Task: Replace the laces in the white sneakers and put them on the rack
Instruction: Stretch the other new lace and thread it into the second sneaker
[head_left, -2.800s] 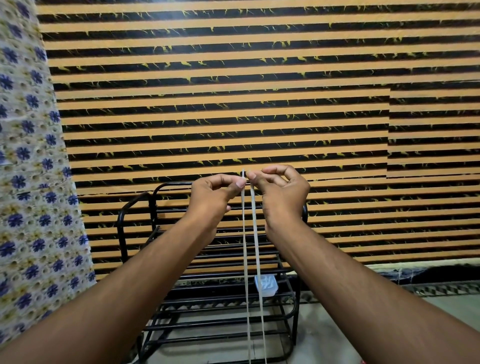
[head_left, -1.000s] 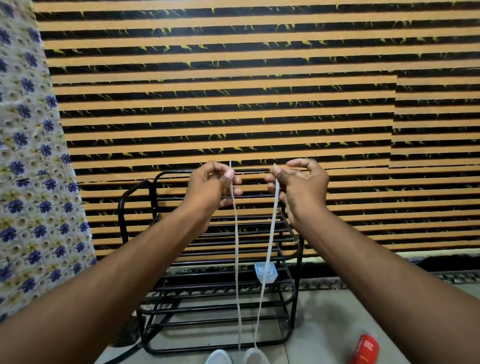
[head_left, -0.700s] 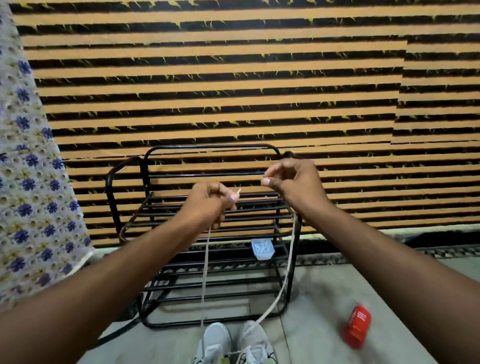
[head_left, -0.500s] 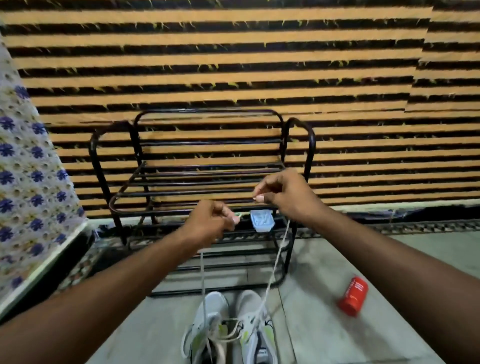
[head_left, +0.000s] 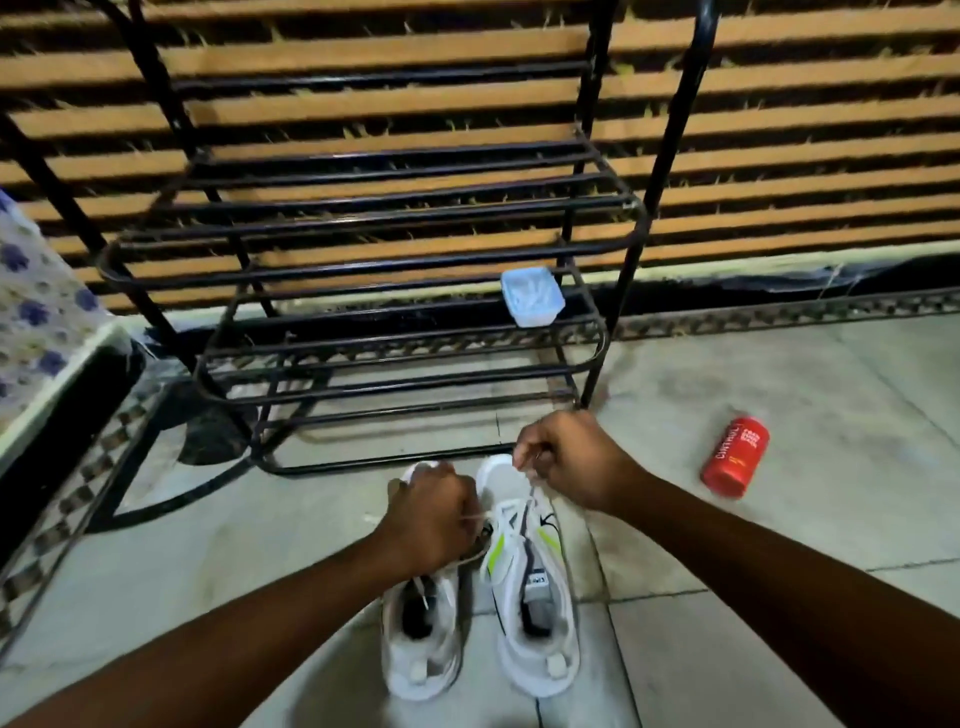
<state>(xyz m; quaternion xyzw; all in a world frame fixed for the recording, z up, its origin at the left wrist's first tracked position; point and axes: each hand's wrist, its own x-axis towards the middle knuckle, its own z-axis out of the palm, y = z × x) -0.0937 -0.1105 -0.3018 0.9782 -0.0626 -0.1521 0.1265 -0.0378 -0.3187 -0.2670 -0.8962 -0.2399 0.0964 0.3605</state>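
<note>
My left hand (head_left: 434, 517) is curled tight round one end of the white lace (head_left: 530, 491), my right hand (head_left: 563, 457) pinches the other end between thumb and fingers. A moment ago both hands were raised before the striped wall; now they are down over the white sneakers (head_left: 535, 623), which stand side by side on the floor tiles before the black metal rack (head_left: 363, 249). A red cylindrical can (head_left: 735, 456) lies on the tiles to the right
</note>
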